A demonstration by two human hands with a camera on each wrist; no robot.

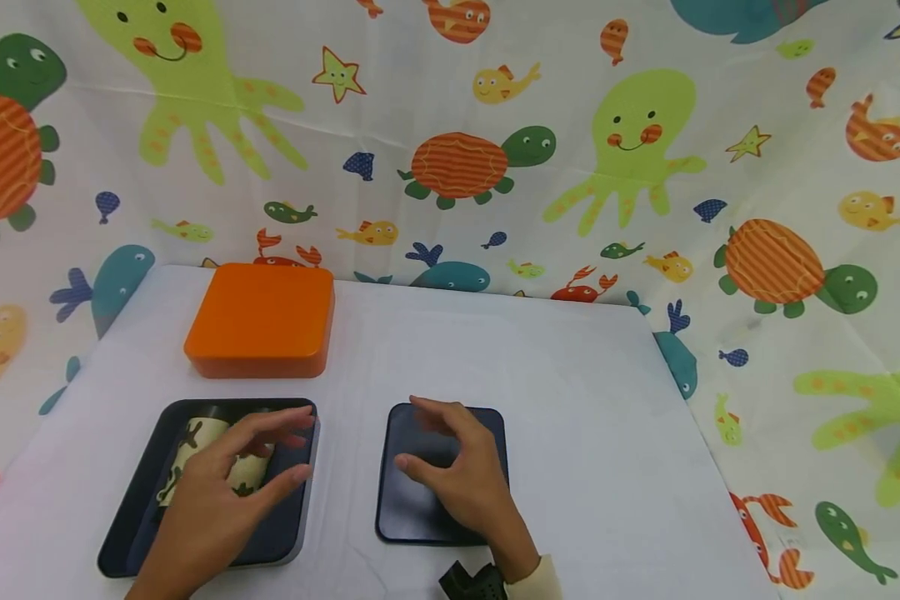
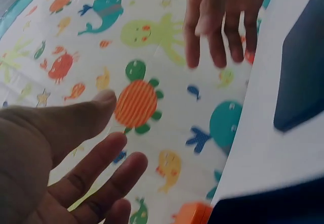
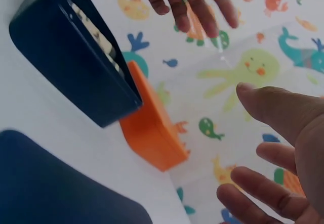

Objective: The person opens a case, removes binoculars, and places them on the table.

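Note:
My left hand (image 1: 213, 500) hovers in the head view over an open dark blue box (image 1: 131, 533), its fingers and thumb spread apart with nothing between them. Inside the box lie two cream cylinders with dark camouflage-like patches, one on the left (image 1: 193, 446) and one partly hidden behind my left hand (image 1: 249, 473). Over a flat dark blue lid-like panel (image 1: 408, 512) is my right hand (image 1: 468, 479), thumb and fingers apart and holding nothing. Both hands also show in the left wrist view, the left hand (image 2: 76, 168) nearer.
Behind the dark box sits an orange rectangular box (image 1: 262, 321) with rounded corners. A white cloth (image 1: 570, 417) covers the table. A curtain (image 1: 390, 100) printed with sea animals hangs along the back and sides.

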